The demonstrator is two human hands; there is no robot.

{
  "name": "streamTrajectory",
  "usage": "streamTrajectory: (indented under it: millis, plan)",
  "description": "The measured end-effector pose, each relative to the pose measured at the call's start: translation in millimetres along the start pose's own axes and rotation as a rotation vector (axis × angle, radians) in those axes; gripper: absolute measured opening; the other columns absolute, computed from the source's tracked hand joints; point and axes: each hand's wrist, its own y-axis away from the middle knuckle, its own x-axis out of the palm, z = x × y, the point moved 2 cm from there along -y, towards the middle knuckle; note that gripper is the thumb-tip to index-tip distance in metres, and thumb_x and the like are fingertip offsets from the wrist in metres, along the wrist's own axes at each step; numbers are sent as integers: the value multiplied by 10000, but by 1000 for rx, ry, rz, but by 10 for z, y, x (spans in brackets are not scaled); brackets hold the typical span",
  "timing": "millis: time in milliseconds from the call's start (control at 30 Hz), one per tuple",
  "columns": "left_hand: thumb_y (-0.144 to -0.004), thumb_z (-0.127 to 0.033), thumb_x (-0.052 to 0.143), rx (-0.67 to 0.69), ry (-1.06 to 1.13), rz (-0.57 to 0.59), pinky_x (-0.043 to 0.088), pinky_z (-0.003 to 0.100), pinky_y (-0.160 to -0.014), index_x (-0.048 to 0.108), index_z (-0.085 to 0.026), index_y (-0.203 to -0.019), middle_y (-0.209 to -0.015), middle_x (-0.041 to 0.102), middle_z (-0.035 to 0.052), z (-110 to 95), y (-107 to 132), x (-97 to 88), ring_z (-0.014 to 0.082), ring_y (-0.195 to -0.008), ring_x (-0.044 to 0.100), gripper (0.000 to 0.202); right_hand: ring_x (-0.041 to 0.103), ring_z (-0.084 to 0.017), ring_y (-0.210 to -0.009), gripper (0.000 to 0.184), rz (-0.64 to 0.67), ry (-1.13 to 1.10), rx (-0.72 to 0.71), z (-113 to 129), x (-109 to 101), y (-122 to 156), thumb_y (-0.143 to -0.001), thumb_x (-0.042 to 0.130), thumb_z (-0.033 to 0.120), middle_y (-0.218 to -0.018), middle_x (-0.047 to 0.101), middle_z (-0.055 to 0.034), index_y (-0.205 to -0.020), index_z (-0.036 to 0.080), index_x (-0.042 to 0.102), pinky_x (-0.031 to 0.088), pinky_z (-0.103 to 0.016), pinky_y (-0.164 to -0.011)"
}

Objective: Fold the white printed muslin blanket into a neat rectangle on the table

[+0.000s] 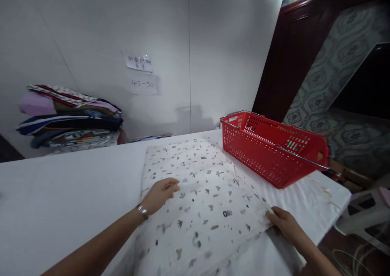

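Hands (161, 195) at cloth (201, 194), right hand (285, 226) on edge, broad tabletop (61, 203) leftward

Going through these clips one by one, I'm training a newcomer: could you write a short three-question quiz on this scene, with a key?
1. Which hand grips an edge of the printed white fabric?
2. True or false: the red shopping basket stands to the right of the fabric in the picture.
3. Fill in: the lower wall note reads "____".

Key: 1. The right hand. 2. True. 3. 45-50.
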Motion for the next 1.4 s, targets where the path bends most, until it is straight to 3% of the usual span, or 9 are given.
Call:
streamTrajectory:
  millis: [133,233,367,467,633,967,1167,1267,1400]
  plan:
    - [-781,-483,406,20,-130,-130,495,284,-653,610,-263,-910,-776,644,4,397,828,-210,165,-693,583,326,422,-119,-373,252,25,19,17,78,-22,-2,-669,534,453,-429,465,33,-617,208,503,275,-242,-400]
    - [-797,-484,403,103,-256,-53,479,286,-646,614,-294,-856,-759,638,-4,529,1336,9,169,-682,572,290,430,-107,-378,222,54,51,16,198,-33,-21,-691,534,404,-430,499,23,-622,195,500,259,-222,-392]
    - [-749,-505,518,269,-399,57,478,305,-770,609,-346,-985,-1008,629,13,529,1742,446,197,-858,584,299,478,-100,-403,200,86,37,-23,502,-42,-72,-682,585,319,-455,528,8,-591,182,472,255,-203,-381]
    - [-730,-466,559,341,-548,19,442,341,-883,591,-314,-1072,-1131,586,47,492,1835,637,233,-1010,548,376,478,-87,-384,196,73,40,-56,813,-54,-110,-676,620,256,-459,545,-6,-577,166,476,246,-188,-369]
    - [-764,-327,497,349,-724,-63,428,364,-862,586,-255,-1040,-1091,584,69,511,1846,687,230,-970,544,299,496,-63,-383,148,76,0,-100,1294,-103,-165,-723,613,205,-531,602,-39,-629,119,539,229,-162,-365]
    - [-735,-172,462,287,-785,-137,424,311,-753,570,-227,-875,-972,585,33,601,1932,552,188,-890,550,185,429,-43,-341,150,39,135,-1,1556,108,-349,-679,652,86,-380,513,-2,-571,84,547,247,-148,-371]
    - [-821,-225,405,409,-738,-294,415,264,-681,543,-221,-894,-950,575,14,388,1952,515,161,-876,538,157,483,-52,-416,63,41,-242,-504,2335,-64,-487,-811,558,193,-549,569,31,-772,153,530,307,-136,-362]
    - [-825,-225,400,420,-732,-274,415,264,-691,553,-224,-874,-914,577,10,384,1924,574,157,-858,538,161,463,-56,-386,121,21,-92,-387,2126,-197,-484,-821,545,201,-500,537,37,-718,160,494,284,-142,-341]
    - [-786,-175,407,393,-716,-190,426,266,-718,578,-223,-876,-925,592,12,490,1908,668,156,-872,543,200,465,-63,-374,181,-61,211,-35,1282,-242,-392,-797,556,159,-447,521,30,-636,153,475,284,-150,-348]
